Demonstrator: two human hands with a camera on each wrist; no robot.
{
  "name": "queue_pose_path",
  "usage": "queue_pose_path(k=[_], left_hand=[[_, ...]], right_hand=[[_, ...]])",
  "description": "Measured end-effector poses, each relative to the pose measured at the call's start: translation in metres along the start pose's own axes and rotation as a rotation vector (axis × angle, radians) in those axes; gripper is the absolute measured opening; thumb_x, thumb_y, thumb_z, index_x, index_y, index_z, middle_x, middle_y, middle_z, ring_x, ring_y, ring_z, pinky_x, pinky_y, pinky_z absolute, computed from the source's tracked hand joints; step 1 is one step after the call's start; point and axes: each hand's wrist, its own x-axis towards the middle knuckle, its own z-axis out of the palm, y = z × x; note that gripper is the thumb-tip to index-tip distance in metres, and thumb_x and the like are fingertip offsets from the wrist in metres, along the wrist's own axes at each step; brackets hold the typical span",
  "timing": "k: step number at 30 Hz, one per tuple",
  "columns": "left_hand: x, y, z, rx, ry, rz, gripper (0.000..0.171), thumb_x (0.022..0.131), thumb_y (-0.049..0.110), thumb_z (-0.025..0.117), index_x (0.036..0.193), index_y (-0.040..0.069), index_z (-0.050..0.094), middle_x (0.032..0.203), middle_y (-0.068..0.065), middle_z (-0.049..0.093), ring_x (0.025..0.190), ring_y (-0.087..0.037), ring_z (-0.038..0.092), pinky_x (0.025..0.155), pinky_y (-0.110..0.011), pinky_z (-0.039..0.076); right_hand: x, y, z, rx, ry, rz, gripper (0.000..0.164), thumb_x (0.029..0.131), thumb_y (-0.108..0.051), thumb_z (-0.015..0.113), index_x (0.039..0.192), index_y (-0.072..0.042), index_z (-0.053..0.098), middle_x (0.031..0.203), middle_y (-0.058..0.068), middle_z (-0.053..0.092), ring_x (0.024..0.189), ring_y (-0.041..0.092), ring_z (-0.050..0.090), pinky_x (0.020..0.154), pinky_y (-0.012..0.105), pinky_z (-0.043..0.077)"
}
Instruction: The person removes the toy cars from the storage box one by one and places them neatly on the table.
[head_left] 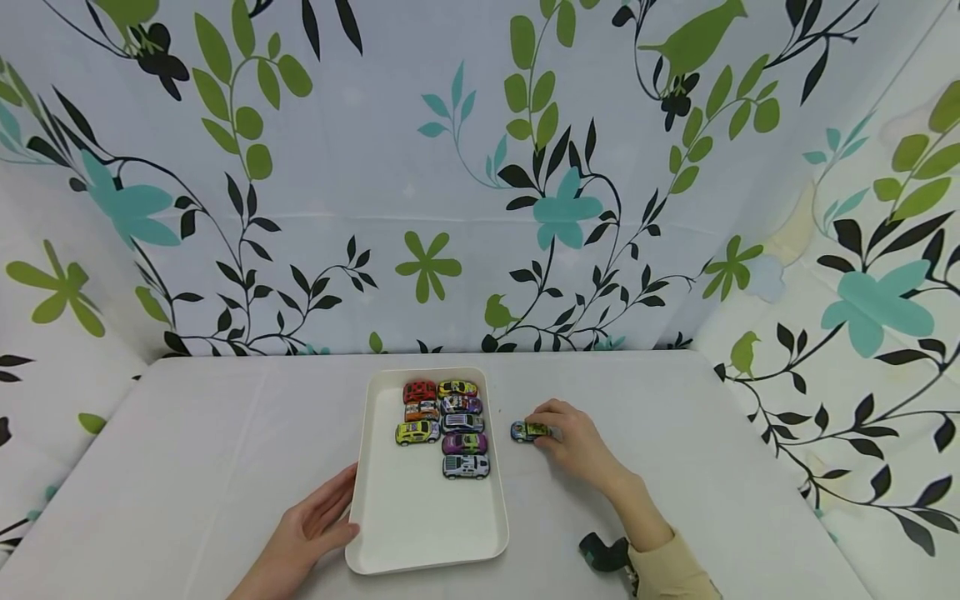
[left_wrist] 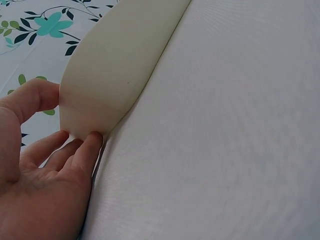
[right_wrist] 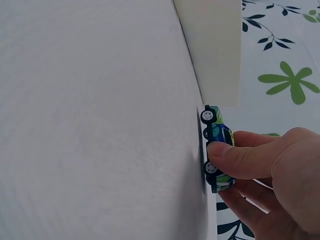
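Note:
A small green, yellow and blue toy car (head_left: pixel 522 431) is pinched between the thumb and fingers of my right hand (head_left: pixel 573 446), just right of the tray. In the right wrist view the car (right_wrist: pixel 218 130) shows its white-hubbed wheels toward the tabletop, close over it. My left hand (head_left: pixel 318 517) holds the left side of a white rectangular tray (head_left: pixel 427 533). The left wrist view has its fingertips against the tray wall (left_wrist: pixel 110 70). Inside the tray, toy cars stand in two columns: a red one (head_left: pixel 419 391) tops the left column, a silver one (head_left: pixel 466 467) ends the right.
White cloth covers the table (head_left: pixel 247 433) on both sides of the tray. A leaf-patterned curtain (head_left: pixel 360 167) hangs behind and at the sides. By the right sleeve (head_left: pixel 671 571) sits a black device (head_left: pixel 602 552) at the wrist.

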Motion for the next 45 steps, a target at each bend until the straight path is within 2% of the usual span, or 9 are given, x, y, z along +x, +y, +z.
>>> queue_pose_path(k=[7, 14, 20, 25, 36, 45], left_hand=[[-0.002, 0.0, 0.001, -0.007, -0.03, 0.049, 0.074, 0.096, 0.005, 0.063, 0.156, -0.004, 0.021, 0.163, -0.022, 0.02, 0.128, 0.014, 0.043, 0.102, -0.009, 0.04], [-0.001, -0.001, 0.001, -0.009, -0.036, 0.095, 0.073, 0.096, 0.002, 0.062, 0.155, -0.006, 0.021, 0.161, -0.024, 0.02, 0.129, 0.012, 0.043, 0.102, -0.009, 0.04], [-0.001, -0.002, 0.001, -0.004, -0.018, 0.068, 0.074, 0.096, 0.004, 0.064, 0.156, -0.003, 0.023, 0.162, -0.022, 0.022, 0.13, 0.012, 0.043, 0.102, -0.009, 0.041], [-0.001, -0.002, 0.001, -0.004, -0.014, 0.043, 0.075, 0.095, 0.006, 0.065, 0.157, -0.001, 0.023, 0.163, -0.019, 0.023, 0.129, 0.012, 0.043, 0.102, -0.009, 0.041], [-0.001, 0.0, 0.001, -0.004, -0.032, 0.056, 0.075, 0.095, 0.005, 0.064, 0.156, -0.003, 0.021, 0.163, -0.021, 0.02, 0.129, 0.013, 0.043, 0.102, -0.009, 0.041], [-0.002, -0.002, -0.001, -0.021, -0.037, 0.041, 0.077, 0.095, 0.005, 0.065, 0.157, -0.003, 0.02, 0.163, -0.021, 0.018, 0.129, 0.014, 0.043, 0.103, -0.01, 0.04]], right_hand=[[-0.002, 0.009, 0.004, 0.029, 0.014, -0.002, 0.033, 0.079, 0.002, 0.08, 0.111, -0.007, 0.075, 0.111, 0.004, 0.068, 0.108, 0.024, 0.065, 0.093, 0.043, 0.056], [-0.001, 0.018, 0.009, 0.088, 0.071, -0.002, 0.03, 0.081, 0.003, 0.079, 0.11, -0.007, 0.075, 0.113, 0.004, 0.069, 0.109, 0.023, 0.067, 0.094, 0.039, 0.057], [-0.002, 0.028, 0.012, 0.155, 0.105, 0.02, 0.033, 0.083, 0.003, 0.078, 0.114, -0.009, 0.074, 0.118, 0.002, 0.07, 0.113, 0.023, 0.066, 0.099, 0.04, 0.055], [-0.003, 0.033, 0.013, 0.234, 0.129, 0.045, 0.034, 0.084, 0.001, 0.076, 0.116, -0.009, 0.073, 0.119, 0.002, 0.071, 0.113, 0.023, 0.067, 0.096, 0.04, 0.056], [0.011, 0.046, 0.016, 0.283, 0.087, 0.11, 0.035, 0.087, -0.002, 0.074, 0.12, -0.015, 0.072, 0.121, -0.001, 0.071, 0.117, 0.022, 0.064, 0.103, 0.044, 0.051], [0.022, 0.047, 0.016, 0.317, 0.079, 0.165, 0.034, 0.087, -0.003, 0.073, 0.119, -0.015, 0.072, 0.122, 0.001, 0.071, 0.12, 0.025, 0.062, 0.107, 0.048, 0.047]])
